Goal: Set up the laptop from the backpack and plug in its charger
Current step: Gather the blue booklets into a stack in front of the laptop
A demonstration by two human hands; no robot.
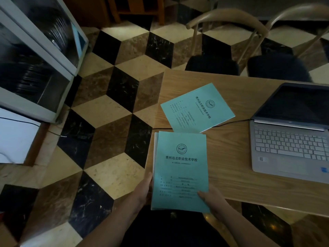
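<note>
Laptop sits open on the wooden table, off to the right of both hands, right hand nearer, screen dark, silver matte shell. A thin black cable runs left from its hinge corner under a loose booklet. Both hands grip a stack of teal paper booklets, long axis pointing away; left hand curls round its edge.

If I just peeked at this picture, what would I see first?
Probably the stack of green booklets right in the middle, held by the left hand at one edge and the right hand at the near corner. Another green booklet lies tilted on the wooden table behind it, with a black cable running under it to the open laptop on the right. The black, brown and cream cube-pattern floor also jumps out.
</note>
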